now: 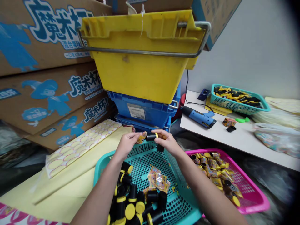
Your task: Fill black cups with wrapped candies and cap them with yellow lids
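My left hand (131,139) pinches a small printed yellow wrapper (141,137) above the far rim of a teal basket (179,175). Close beside it, my right hand (167,142) grips a small black cup with a yellow rim (151,136), tipped on its side toward the wrapper. A second black piece (160,147) hangs under my right fingers; how it is held is hard to see. Below, the basket holds several black cups with yellow lids (130,211) at the left and front, and printed sachets (161,180) in the middle.
At right a pink basket (257,197) holds wrapped pieces. Behind it, a white table (243,145) carries a blue heat gun (199,117) and another teal basket (264,104). A yellow crate (140,75) on blue crates (142,107) stands ahead; cartons (53,84) rise at left beside sticker sheets (82,147).
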Available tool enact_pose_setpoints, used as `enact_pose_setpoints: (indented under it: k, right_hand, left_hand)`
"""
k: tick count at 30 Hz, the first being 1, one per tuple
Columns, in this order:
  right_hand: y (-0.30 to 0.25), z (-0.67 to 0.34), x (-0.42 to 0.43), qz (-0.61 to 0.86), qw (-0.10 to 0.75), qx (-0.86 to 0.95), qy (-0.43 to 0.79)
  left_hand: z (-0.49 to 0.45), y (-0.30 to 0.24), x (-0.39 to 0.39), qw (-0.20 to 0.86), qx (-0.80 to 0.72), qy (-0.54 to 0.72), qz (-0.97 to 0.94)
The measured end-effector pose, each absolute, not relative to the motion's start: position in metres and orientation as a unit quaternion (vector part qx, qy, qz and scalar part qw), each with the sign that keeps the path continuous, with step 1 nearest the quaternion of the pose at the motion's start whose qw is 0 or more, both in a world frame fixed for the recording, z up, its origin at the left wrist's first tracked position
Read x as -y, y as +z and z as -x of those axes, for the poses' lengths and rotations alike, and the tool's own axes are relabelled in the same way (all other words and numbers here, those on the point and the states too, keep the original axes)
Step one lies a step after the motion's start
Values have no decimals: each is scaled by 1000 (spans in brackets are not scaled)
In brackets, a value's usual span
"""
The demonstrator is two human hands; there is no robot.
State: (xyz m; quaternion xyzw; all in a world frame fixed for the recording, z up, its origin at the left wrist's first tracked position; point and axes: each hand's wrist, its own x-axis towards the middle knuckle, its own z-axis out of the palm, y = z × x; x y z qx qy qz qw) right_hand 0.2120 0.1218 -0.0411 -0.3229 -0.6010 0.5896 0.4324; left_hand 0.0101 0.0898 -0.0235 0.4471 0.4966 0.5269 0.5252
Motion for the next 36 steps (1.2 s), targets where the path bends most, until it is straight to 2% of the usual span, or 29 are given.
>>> enact_pose_setpoints:
  k: [6,12,17,21,25,30,36]
  right_hand:
    - [-40,-213,-121,341,488,576,561]
    - [-43,-209,-119,330,439,615,565]
    - [-46,-208,-117,363,396,663,520]
    - [-43,-204,-113,384,360,689,498]
    - [-43,-202,-113,391,388,674,492]
    - [-46,-201,-115,374,422,667,487]
    - [-38,-201,-111,316,390,636,586]
  left_hand:
    - [-10,-25,-90,465,-524,503,-507]
    - [-10,-25,-90,443,-528,515,-509]
    - [-10,-23,-90,443,-522,529,-502]
    - [-14,-23,-89,451,-515,520,-511]
    - [-19,-21,-87,459,-500,511,-528]
    - [-24,-21,-83,542,-432,497,-523]
    - [-28,-22,-80,571,-411,507,-498]
